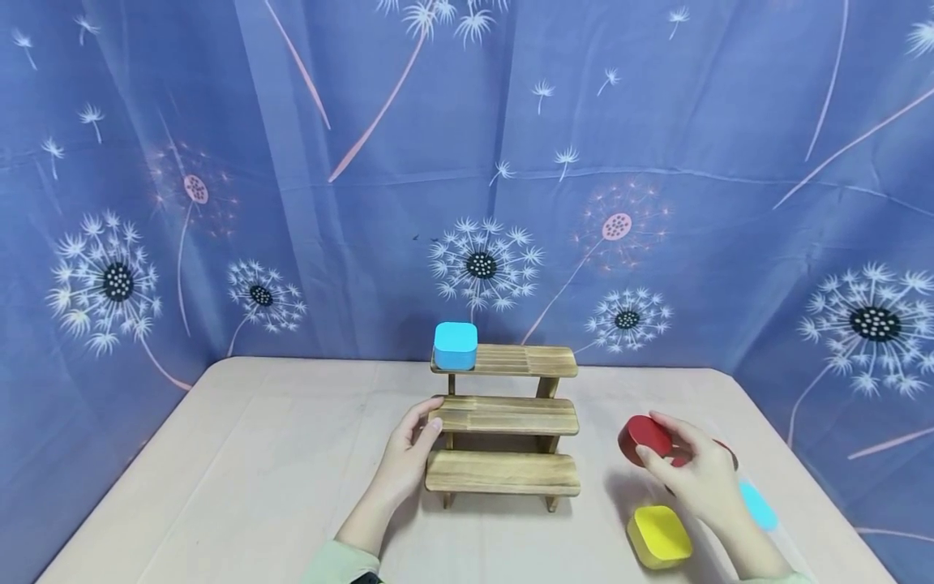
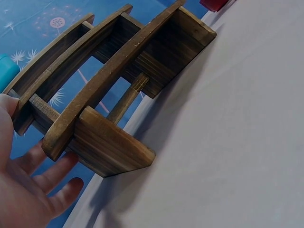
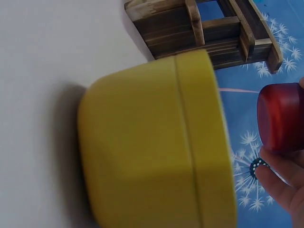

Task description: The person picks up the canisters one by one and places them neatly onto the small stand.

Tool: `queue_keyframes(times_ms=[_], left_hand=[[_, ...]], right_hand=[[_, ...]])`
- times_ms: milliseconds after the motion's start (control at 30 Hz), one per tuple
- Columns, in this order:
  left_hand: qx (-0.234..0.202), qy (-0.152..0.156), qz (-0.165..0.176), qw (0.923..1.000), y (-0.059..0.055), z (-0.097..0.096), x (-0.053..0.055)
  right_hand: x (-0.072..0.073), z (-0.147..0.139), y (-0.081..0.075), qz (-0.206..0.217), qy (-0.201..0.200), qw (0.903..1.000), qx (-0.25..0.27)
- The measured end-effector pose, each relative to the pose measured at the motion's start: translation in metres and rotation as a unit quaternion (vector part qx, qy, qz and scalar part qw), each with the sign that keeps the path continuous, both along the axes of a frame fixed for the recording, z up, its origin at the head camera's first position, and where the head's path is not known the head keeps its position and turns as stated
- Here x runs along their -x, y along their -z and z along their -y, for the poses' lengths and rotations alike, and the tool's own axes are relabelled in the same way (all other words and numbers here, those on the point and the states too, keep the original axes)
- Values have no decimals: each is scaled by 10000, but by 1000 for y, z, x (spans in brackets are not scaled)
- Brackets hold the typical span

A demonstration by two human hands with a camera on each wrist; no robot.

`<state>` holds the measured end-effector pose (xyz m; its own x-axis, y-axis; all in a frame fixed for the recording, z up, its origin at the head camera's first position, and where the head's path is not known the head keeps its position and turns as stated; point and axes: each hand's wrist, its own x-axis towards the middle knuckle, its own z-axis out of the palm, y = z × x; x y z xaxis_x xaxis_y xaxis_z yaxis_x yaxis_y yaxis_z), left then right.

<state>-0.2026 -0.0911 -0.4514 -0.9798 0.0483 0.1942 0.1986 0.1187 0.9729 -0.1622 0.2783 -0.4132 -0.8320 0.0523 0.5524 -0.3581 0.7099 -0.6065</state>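
Observation:
A three-tier wooden display stand (image 1: pixel 503 414) stands on the table, with a light blue rounded-square box (image 1: pixel 456 347) at the left end of its top tier. My left hand (image 1: pixel 406 450) grips the left end of the middle tier between thumb and forefinger; its other fingers spread below, as the left wrist view shows. To the right of the stand, my right hand (image 1: pixel 700 478) holds a red round tin (image 1: pixel 645 440) by its sides, above the table. A yellow rounded-square tin (image 1: pixel 659 537) sits just below that hand, and it looms large in the right wrist view.
Behind the right hand another red item (image 1: pixel 728 453) shows in part. A light blue piece (image 1: pixel 759 507) lies partly hidden by the right wrist. The pale tablecloth (image 1: pixel 255 462) ends at a blue dandelion-print curtain (image 1: pixel 350 243) behind and at both sides.

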Motion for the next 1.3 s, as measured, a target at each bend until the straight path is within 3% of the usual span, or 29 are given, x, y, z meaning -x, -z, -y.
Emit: queue_keyframes(times_ms=[267,633,1067,1300], left_hand=[[-47,10,-23,10000,3,0,1],[26,-36,-96,9999,4,2,1],[54,-29,-127,9999,4,0,0],[81,-36,-99,9999,4,1,0]], right_hand=[[8,9,-8,-352,-431,9983,143],[15,22,-20,-166,-481,9987,18],[32,36,-29,-489,-907,9946,90],[40,49,-36,-892,-1108,9898,100]])
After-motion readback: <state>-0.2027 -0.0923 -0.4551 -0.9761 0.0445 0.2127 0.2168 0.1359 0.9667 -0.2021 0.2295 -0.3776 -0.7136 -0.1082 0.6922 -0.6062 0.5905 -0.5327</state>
